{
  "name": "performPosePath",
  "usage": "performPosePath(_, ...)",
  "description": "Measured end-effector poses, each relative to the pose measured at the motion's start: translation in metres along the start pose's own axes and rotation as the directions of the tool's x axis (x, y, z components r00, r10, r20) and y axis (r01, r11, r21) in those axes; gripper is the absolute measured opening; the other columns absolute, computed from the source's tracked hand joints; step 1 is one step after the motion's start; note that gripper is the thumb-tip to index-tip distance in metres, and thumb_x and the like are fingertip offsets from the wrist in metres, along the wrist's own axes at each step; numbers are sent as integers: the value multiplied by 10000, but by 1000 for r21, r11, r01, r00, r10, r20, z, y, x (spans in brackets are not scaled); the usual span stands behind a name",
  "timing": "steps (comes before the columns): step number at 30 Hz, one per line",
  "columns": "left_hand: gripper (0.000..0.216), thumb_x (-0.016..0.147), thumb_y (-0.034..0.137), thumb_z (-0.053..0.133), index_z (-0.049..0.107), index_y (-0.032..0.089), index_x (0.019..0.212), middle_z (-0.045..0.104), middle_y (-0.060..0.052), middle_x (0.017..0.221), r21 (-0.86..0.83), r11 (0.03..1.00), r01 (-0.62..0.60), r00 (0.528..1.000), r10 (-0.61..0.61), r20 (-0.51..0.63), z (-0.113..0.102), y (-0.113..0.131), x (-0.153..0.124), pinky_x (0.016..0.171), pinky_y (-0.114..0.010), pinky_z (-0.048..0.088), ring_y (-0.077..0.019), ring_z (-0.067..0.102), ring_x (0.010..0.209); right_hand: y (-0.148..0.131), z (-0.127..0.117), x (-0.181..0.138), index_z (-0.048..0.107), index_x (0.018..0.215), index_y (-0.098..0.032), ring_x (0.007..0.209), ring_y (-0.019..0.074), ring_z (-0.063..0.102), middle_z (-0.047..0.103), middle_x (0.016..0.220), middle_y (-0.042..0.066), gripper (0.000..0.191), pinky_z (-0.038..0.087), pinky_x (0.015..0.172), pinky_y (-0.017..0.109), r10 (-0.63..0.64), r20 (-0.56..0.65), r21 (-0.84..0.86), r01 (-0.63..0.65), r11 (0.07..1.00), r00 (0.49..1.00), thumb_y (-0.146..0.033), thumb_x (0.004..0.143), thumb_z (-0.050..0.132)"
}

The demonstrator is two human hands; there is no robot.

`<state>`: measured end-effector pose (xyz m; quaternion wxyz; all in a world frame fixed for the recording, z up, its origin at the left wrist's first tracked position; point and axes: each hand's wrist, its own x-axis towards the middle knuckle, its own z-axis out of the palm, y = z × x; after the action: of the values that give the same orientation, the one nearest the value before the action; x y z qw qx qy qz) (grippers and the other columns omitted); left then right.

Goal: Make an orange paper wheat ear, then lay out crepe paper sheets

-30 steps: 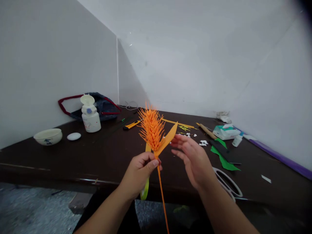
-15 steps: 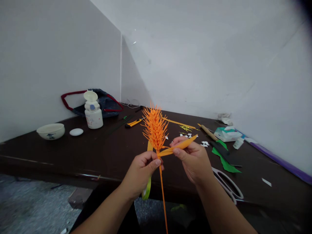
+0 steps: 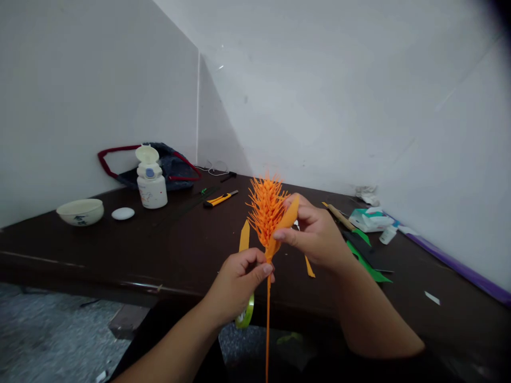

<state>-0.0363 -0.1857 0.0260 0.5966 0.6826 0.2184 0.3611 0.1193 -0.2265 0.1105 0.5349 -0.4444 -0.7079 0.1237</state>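
An orange artificial wheat ear point(image 3: 266, 210) on a long thin stem stands upright before me. My left hand point(image 3: 243, 279) pinches the stem just below the ear. A broad orange paper leaf point(image 3: 288, 217) is joined at the ear's base and points up along its right side. Between thumb and fingers, my right hand point(image 3: 317, 231) holds this leaf against the ear. Another pointed orange strip point(image 3: 244, 238) shows behind my left hand. A roll of yellow-green tape point(image 3: 246, 314) is partly hidden below that hand. Under my right hand, the end of an orange strip point(image 3: 310, 267) shows.
On the dark table point(image 3: 191, 255) are a bowl point(image 3: 81, 214), a white oval object point(image 3: 123, 214), an open-lidded bottle point(image 3: 152, 186) and a yellow utility knife point(image 3: 221, 200). Rightward lie green paper point(image 3: 365, 263), a tissue pack point(image 3: 369, 219) and a small bottle point(image 3: 388, 234). Walls enclose the back.
My right hand has swung the leaf from jutting out rightward to upright against the ear. The ear has shifted slightly right with my left hand. My right forearm now hides the scissors.
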Motion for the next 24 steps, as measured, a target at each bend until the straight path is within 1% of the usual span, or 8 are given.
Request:
performPosePath(2,199,799,299,570,614,193,637,567,6,602,14,1000,4,1000,-4,7,0,-1,1,548,-238,304,-108,401,531,-5,-4,10,646,629,-229,844,173,493,499,813,-8,88,406,796,344,-21,-18,-32,21,999,1000,-240,670,722)
performPosePath(5,191,800,300,573,607,196,642,589,-6,629,6,1000,-8,1000,8,6,1,-3,2,593,-252,332,-127,453,589,-13,-15,19,647,726,-240,877,182,507,524,856,1,57,406,825,353,-59,-192,-21,56,998,980,-249,696,695)
performPosePath(9,185,795,294,575,605,189,646,601,-13,651,2,1000,0,997,1,-72,-1,-4,5,599,-248,340,-132,465,605,-12,-19,-1,609,993,-261,871,164,523,550,938,16,207,424,804,320,19,-458,84,22,996,889,-258,787,588)
performPosePath(11,185,788,284,577,604,184,635,596,-11,643,8,1000,-14,989,15,-149,-2,-3,7,602,-245,351,-134,476,612,0,-3,-31,589,1019,-254,802,151,535,561,872,10,213,441,738,295,161,-423,132,-116,984,892,-264,810,556)
performPosePath(14,178,771,275,584,593,174,624,584,0,629,13,1000,-11,968,14,-252,-2,-2,9,604,-237,369,-130,489,611,26,42,-89,569,1012,-199,769,161,563,596,856,29,239,460,686,284,462,-131,160,-442,883,877,-276,786,574)
performPosePath(16,180,764,283,586,586,169,625,568,12,613,10,1000,4,954,-1,-301,0,-3,10,581,-227,368,-119,477,582,41,72,-124,570,991,-179,694,156,561,610,786,20,274,453,610,257,521,-2,178,-512,840,854,-306,750,600)
performPosePath(21,176,761,296,589,590,167,640,556,29,595,26,999,-31,932,38,-361,7,-2,10,566,-212,361,-102,453,563,53,98,-159,613,720,-171,467,107,462,537,559,-19,284,373,455,213,645,-241,186,-618,764,725,-435,795,541)
performPosePath(24,186,747,301,599,599,168,618,534,37,560,47,998,-32,928,47,-370,8,0,9,536,-210,344,-95,429,528,53,93,-159,634,649,-167,391,90,420,541,495,-11,377,324,400,205,650,-279,206,-617,760,707,-501,792,533)
